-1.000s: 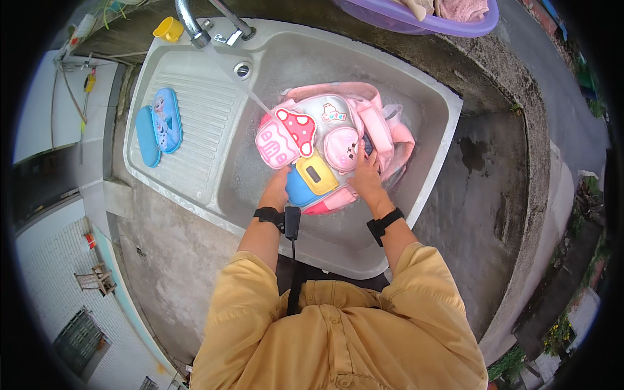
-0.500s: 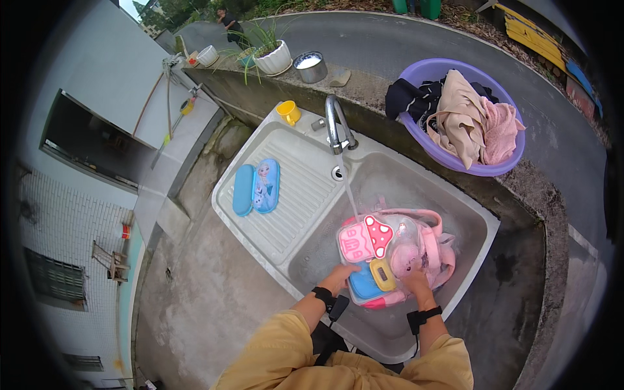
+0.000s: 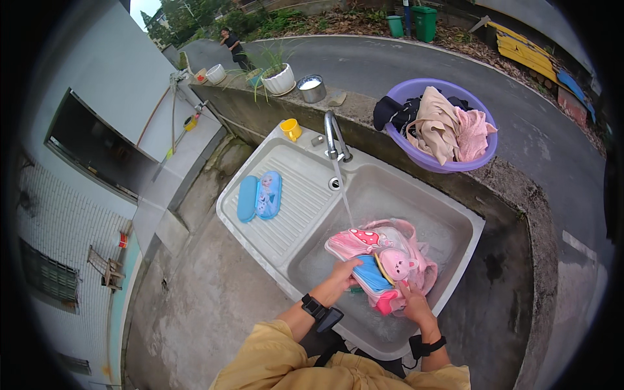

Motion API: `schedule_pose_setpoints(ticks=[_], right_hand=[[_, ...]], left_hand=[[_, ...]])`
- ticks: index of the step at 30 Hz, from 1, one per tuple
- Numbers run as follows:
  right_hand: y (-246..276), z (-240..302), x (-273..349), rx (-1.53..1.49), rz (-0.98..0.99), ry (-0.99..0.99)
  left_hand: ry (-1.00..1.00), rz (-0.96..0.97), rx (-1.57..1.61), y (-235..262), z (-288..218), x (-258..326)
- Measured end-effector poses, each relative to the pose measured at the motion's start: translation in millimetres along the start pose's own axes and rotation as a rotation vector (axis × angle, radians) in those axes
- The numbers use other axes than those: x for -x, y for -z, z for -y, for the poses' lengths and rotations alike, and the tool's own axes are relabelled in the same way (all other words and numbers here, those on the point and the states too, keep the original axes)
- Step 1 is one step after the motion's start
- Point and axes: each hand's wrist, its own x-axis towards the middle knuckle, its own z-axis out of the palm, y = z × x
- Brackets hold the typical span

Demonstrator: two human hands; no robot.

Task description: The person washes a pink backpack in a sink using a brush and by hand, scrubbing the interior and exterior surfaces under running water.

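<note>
Two bare hands on one wet pink backpack (image 3: 387, 261), which sits in the basin (image 3: 448, 224) on the right side of the sink, partly in shallow water. Left hand (image 3: 346, 270) grips the bag's left edge by the blue pocket (image 3: 372, 274), thumb on top, other fingers mostly hidden. Right hand (image 3: 416, 304) grasps the near right corner; can't tell how tightly, fingertips partly covered. Holds are on opposite sides, probably because a soaked bag sags and needs both to keep its front tilted up. Mushroom patch (image 3: 364, 238) faces the tap side; water stream (image 3: 344, 195) from the faucet (image 3: 333, 136) drops at the bag's far left edge, so that position likely keeps it wetted. Left of the basin: ribbed drainboard (image 3: 296, 195) with a blue case (image 3: 268, 195) and a matching blue piece (image 3: 247, 199) side by side, out of the water, presumably so they drain. Yellow mug (image 3: 291, 129) on the far left sink corner, within reach of the tap. Beyond, on the concrete wall: purple tub (image 3: 448, 166) of clothes (image 3: 448, 127) at right, likely up there to leave the basin free; metal pot (image 3: 312, 90) and white planter (image 3: 279, 81) at left.
</note>
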Motion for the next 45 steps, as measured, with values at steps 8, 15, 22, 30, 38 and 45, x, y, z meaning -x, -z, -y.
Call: schedule_pose_setpoints(ticks=[8,15,22,30,38,45], right_hand=[[6,18,18,-0.232,-0.271,0.104],[27,54,18,-0.593,-0.141,0.14],[32,71,17,-0.647,-0.039,0.233],[86,62,55,-1.034,-0.086,0.119],[71,94,56,-0.345,-0.463,-0.051],[55,29,26,-0.37,-0.532,-0.154]], left_hand=[[-0.134,0.086,-0.01,-23,-29,78],[-0.313,0.098,-0.135,-30,-61,142],[-0.488,0.151,-0.154,-45,-81,165],[-0.502,0.216,-0.277,-73,-53,114],[-0.512,0.158,-0.378,-133,-28,51],[-0.312,0.116,-0.55,-173,-17,32]])
